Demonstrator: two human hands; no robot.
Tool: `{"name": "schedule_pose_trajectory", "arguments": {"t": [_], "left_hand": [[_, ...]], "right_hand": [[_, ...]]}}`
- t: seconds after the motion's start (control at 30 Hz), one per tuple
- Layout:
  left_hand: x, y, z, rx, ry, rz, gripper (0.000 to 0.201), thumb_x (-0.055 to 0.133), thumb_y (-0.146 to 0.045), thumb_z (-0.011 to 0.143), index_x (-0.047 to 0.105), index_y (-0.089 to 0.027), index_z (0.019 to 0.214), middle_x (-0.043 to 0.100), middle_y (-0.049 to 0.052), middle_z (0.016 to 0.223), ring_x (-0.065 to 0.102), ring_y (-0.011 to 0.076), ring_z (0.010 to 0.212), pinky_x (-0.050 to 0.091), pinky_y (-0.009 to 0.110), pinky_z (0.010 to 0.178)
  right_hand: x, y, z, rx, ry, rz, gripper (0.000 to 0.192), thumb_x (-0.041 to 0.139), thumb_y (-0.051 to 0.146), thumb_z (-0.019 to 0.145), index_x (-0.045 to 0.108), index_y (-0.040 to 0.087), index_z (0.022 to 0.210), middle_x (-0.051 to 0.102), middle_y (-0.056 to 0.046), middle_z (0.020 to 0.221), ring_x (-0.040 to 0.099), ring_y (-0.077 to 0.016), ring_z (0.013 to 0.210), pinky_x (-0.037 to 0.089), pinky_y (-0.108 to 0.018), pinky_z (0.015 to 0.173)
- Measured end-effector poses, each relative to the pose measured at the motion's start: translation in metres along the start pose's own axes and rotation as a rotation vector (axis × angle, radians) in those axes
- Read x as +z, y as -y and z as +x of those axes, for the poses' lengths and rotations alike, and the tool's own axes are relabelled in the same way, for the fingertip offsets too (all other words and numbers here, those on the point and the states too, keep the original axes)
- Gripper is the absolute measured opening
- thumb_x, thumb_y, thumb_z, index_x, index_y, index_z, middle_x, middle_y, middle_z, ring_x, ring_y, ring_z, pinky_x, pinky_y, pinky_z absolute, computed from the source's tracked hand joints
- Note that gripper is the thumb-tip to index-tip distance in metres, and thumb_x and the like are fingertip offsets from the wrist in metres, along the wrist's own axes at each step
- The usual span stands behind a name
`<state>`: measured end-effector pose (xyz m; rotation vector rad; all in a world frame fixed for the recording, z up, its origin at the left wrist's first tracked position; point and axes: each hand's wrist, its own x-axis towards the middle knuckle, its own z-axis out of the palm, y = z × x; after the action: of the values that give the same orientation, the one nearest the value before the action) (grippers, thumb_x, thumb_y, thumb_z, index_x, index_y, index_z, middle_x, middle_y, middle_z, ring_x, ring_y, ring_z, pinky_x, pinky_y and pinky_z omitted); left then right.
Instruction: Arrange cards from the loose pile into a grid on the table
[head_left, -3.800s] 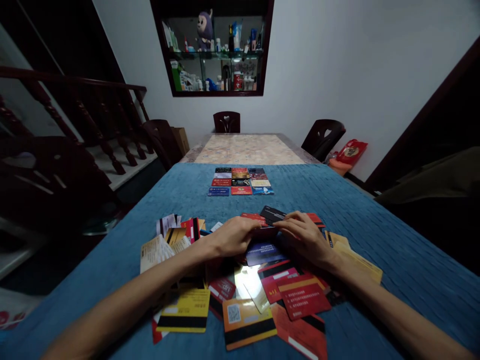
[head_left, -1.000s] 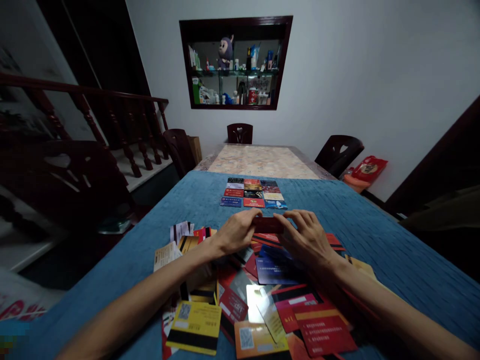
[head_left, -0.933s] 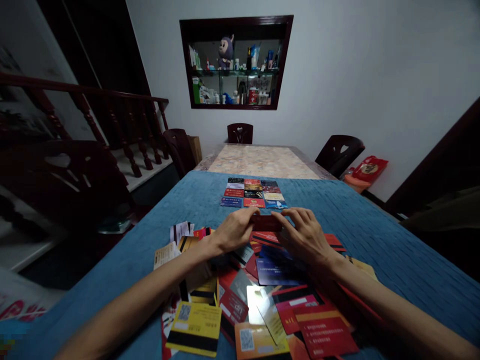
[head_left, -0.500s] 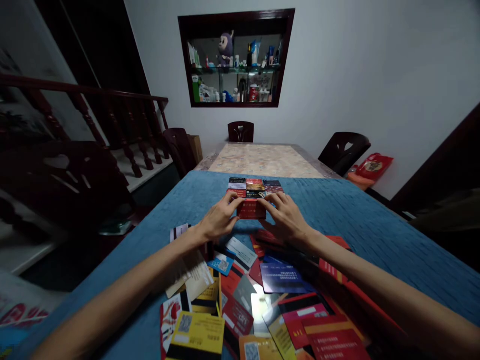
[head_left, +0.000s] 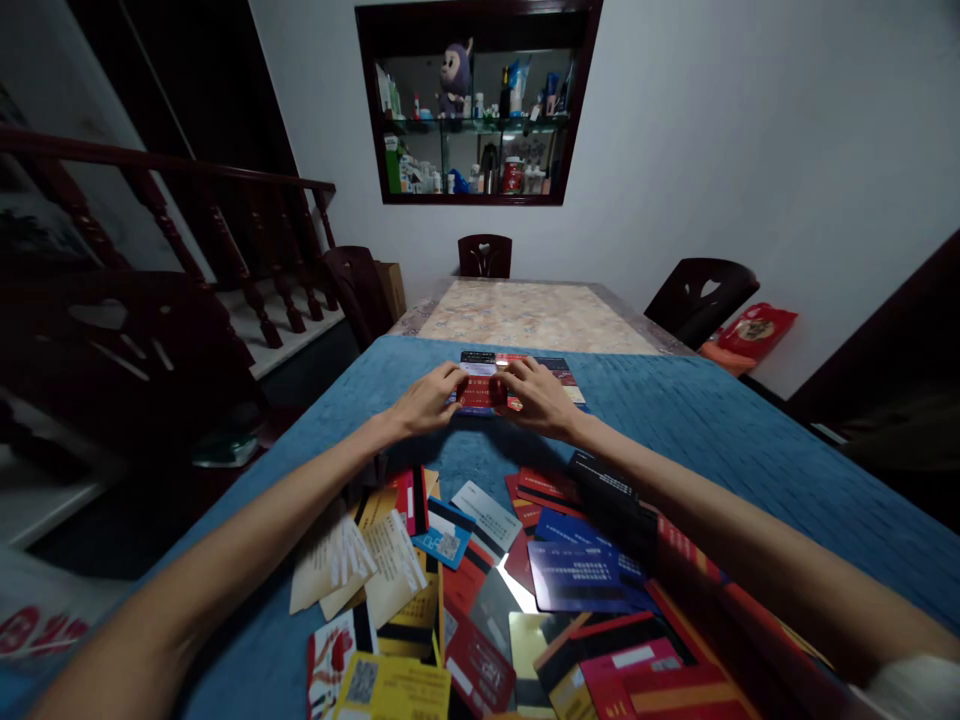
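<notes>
Both hands pinch one red card (head_left: 480,390) — left hand (head_left: 427,398) at its left edge, right hand (head_left: 534,396) at its right — over the grid of cards (head_left: 559,368) laid flat on the blue cloth (head_left: 712,430). Nearer than the grid lies a loose heap (head_left: 510,580) of overlapping cards, too many to count. Beyond the grid, three chairs (head_left: 484,256) and a wall cabinet (head_left: 480,100) holding bottles and one plush toy (head_left: 454,76).
</notes>
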<state>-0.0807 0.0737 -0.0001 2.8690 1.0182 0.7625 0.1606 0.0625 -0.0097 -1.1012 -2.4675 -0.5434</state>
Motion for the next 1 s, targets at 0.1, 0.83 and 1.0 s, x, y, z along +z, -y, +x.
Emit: {"name": "schedule_pose_trajectory", "arguments": {"t": [0.1,0.83,1.0], "left_hand": [[0.005,0.015,0.009,-0.032,0.007,0.016,0.035,0.055,-0.011,0.078,0.059,-0.013,0.113,0.057,0.011,0.11,0.059,0.0231,0.1,0.05,0.037,0.093],[0.044,0.069,0.043,-0.221,0.178,0.03,0.032,0.058,-0.018,0.076,0.072,-0.012,0.104,0.068,0.007,0.099,0.062,0.0207,0.092,0.049,0.029,0.088],[0.045,0.072,0.046,-0.204,0.208,0.038,0.03,0.056,-0.018,0.078,0.073,-0.011,0.103,0.071,0.009,0.098,0.063,0.0217,0.092,0.049,0.029,0.087]], "right_hand": [[0.007,-0.005,0.013,0.025,0.05,0.017,0.028,0.055,0.03,0.089,0.066,0.014,0.11,0.063,-0.014,0.108,0.047,-0.0266,0.097,0.039,-0.036,0.086],[0.052,-0.026,0.055,0.111,0.397,-0.02,0.03,0.057,0.03,0.088,0.072,0.016,0.109,0.071,-0.015,0.109,0.053,-0.0311,0.106,0.041,-0.037,0.087],[0.056,-0.029,0.058,0.108,0.423,-0.005,0.03,0.056,0.03,0.088,0.072,0.016,0.109,0.072,-0.014,0.107,0.055,-0.0302,0.105,0.04,-0.038,0.091]]}}
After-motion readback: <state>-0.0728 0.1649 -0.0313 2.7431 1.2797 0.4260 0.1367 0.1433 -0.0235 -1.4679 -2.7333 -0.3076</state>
